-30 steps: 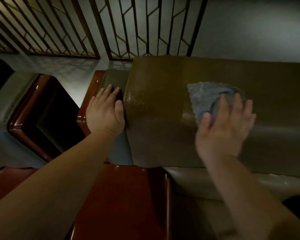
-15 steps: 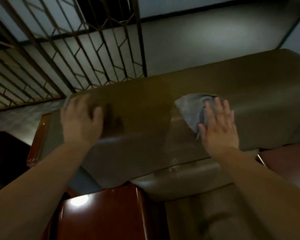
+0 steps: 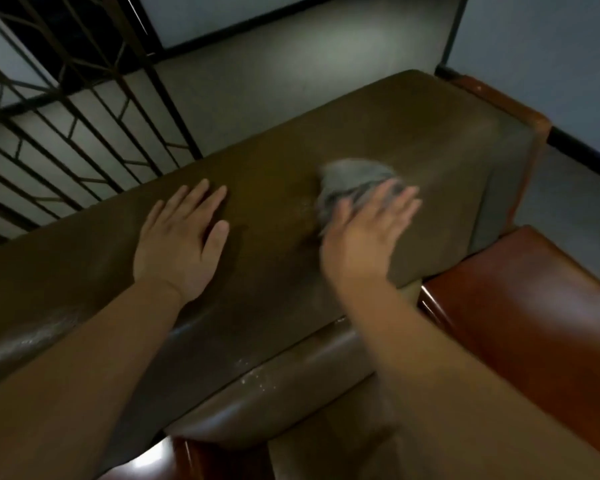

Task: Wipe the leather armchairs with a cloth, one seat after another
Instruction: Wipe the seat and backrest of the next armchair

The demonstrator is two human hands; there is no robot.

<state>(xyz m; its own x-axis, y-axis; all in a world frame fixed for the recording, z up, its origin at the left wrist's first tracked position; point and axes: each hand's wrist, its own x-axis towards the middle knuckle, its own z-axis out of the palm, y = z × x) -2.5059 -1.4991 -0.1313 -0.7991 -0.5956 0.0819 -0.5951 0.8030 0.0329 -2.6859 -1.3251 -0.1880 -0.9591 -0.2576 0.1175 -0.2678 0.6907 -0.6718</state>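
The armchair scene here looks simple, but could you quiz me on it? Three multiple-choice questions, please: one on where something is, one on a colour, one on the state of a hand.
1. Where does the cloth lie?
A. on the floor
B. on top of the armchair's backrest
C. on the wooden armrest

2. What colour is the cloth?
A. grey
B. red
C. yellow

3. How is the left hand?
A. clenched in a fist
B. gripping the cloth
C. flat, fingers straight, on the leather

Answers:
1 B: the cloth sits on the brown leather top, under the right hand.
2 A: it shows grey against the brown leather.
3 C: the palm lies down with the fingers spread, holding nothing.
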